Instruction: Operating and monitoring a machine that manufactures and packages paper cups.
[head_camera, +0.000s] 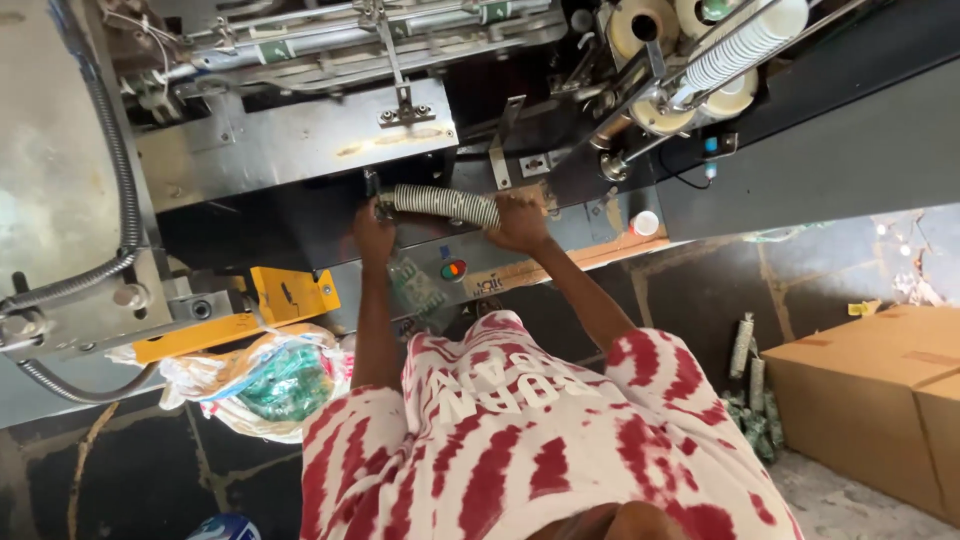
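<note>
A long white sleeve of nested paper cups (447, 204) lies sideways at the centre of the frame, on the ledge of a grey metal packing machine (300, 150). The left hand (373, 236) is at the sleeve's left end; whether its fingers close on the cups cannot be told. The right hand (518, 222) is curled over the right end, fingers pressed onto the cups. Just below, a red and green indicator light (453, 269) sits on the machine's front. A yellow metal bracket (293, 294) shows at left, a brown cardboard box (880, 400) at lower right.
</note>
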